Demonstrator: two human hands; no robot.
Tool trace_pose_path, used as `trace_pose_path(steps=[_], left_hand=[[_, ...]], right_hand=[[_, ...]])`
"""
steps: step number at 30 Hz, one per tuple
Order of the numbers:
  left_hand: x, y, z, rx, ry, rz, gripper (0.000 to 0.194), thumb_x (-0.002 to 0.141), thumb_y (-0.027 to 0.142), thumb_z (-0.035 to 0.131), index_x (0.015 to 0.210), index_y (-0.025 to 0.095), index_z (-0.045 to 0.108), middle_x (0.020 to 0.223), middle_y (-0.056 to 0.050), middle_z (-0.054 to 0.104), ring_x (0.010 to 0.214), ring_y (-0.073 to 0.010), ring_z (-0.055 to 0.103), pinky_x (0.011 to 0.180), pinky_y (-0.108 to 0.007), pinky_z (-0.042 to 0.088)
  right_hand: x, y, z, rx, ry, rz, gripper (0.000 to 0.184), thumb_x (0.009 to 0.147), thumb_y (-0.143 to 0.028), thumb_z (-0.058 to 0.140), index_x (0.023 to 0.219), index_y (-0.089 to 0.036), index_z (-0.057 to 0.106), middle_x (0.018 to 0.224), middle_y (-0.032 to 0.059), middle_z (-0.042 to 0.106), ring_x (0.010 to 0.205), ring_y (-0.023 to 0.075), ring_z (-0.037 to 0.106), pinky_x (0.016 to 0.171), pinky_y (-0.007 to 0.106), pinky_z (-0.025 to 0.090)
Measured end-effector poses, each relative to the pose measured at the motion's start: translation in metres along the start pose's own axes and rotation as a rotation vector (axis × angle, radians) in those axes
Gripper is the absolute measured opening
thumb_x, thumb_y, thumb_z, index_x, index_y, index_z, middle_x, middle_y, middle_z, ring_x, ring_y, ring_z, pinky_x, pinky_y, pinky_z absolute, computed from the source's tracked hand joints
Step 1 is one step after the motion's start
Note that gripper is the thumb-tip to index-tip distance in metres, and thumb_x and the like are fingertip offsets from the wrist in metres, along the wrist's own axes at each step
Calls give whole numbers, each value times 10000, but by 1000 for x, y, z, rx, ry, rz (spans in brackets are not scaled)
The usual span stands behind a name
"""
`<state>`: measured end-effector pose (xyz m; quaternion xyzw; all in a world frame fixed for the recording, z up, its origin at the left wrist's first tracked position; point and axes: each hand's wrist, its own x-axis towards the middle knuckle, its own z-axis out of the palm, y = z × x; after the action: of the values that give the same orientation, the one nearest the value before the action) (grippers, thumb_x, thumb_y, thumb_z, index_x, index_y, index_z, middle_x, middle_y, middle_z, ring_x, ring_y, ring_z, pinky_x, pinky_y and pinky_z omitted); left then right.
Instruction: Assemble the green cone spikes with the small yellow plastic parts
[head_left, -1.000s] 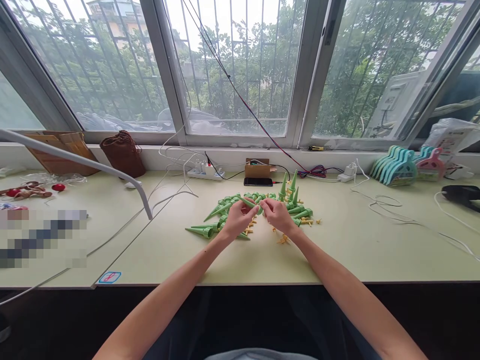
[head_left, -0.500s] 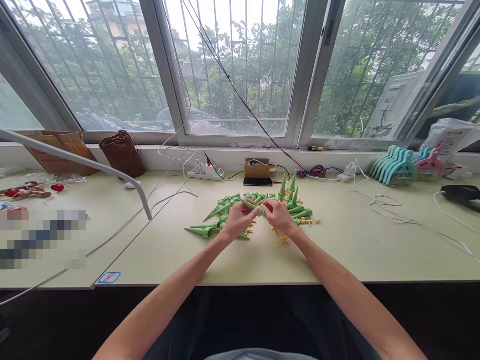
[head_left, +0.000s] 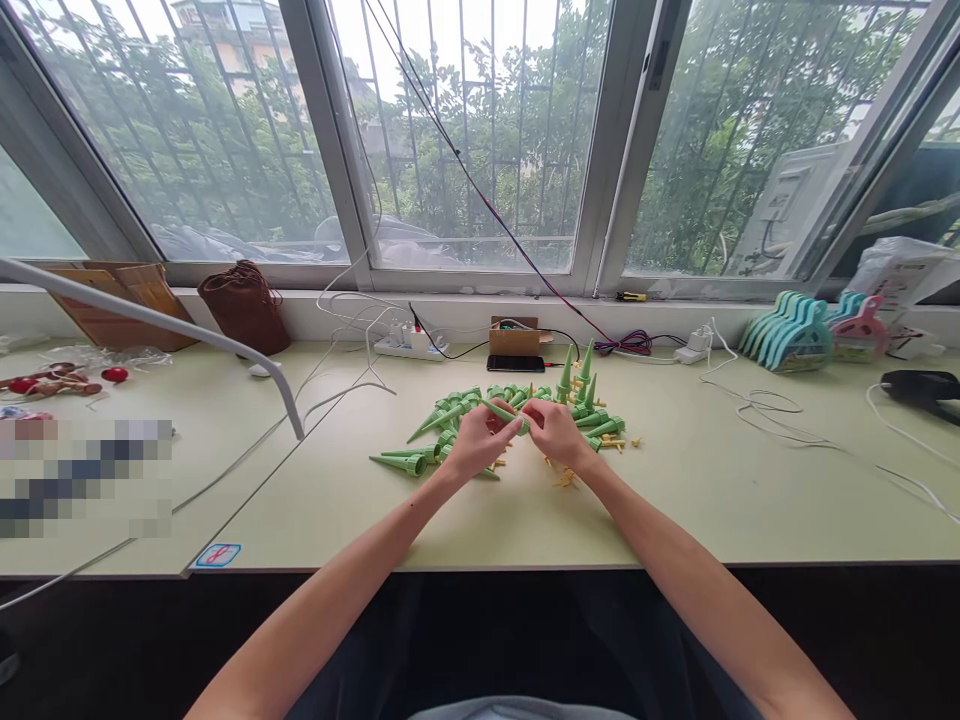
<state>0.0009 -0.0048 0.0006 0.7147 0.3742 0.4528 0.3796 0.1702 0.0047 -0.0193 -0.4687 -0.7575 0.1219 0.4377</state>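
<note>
A green plastic plant watering spike (head_left: pixel 498 410) is held above the table, its thin tip pointing up and to the left. My left hand (head_left: pixel 481 436) is closed around its body. Fingers of my right hand (head_left: pixel 553 428) pinch at the spike's wide end; any small part between them is hidden. Several more green spikes (head_left: pixel 450 408) lie in a heap behind and left of my hands. Others stand upright (head_left: pixel 589 366) beyond my right hand. Small yellow valve pieces (head_left: pixel 565 479) lie on the table near my right wrist.
A black phone (head_left: pixel 516 364) lies before a small cardboard box (head_left: pixel 517 338). A power strip (head_left: pixel 411 346) and loose white cables sit at the back. Teal hangers (head_left: pixel 789 335) stand at right. A grey curved tube (head_left: pixel 225 335) crosses the left side, near a brown pouch (head_left: pixel 244 308).
The wide end of the held spike has turned slightly between my fingers, and my fingertips have shifted a little. Everything else stays where it was.
</note>
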Motion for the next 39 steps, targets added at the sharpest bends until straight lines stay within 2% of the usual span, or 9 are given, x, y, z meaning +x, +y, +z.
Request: trace_pose_path(steps=[10,23,32,35,39], left_hand=[[-1,0,-1,113,-18,52,261,816,404,624,814,143,634,728,-41,656,619,-138,631,518,-220,497],[-2,-5,0,152,-69,-9,239,811,378,616,855,144,630,695,-37,649,568,-132,615,494,-220,476],[-3,0,0,266,-175,46,146,778,282,594,752,145,636,629,2,585,534,-92,511,510,-213,408],[-4,-2,1,337,-214,48,97,753,231,584,723,151,630,574,22,534,541,-97,486,527,-219,386],[-4,-8,3,371,-258,51,52,721,176,570,675,156,585,602,23,542,565,-97,483,549,-221,375]], right_hand=[[0,-1,-1,-32,18,17,185,863,-235,472,713,-185,567,650,10,580,597,139,497,598,253,366],[0,3,1,-55,5,35,180,862,-229,481,705,-188,561,638,5,577,585,135,493,591,251,351],[-1,1,0,-49,12,46,190,864,-237,467,695,-190,540,628,-1,569,574,129,484,582,245,341],[-1,0,-1,-47,13,48,195,861,-241,473,684,-189,537,627,0,571,578,129,485,588,246,346],[-1,-2,-1,-42,7,47,200,865,-249,471,688,-189,541,618,-4,567,574,128,483,593,247,350]])
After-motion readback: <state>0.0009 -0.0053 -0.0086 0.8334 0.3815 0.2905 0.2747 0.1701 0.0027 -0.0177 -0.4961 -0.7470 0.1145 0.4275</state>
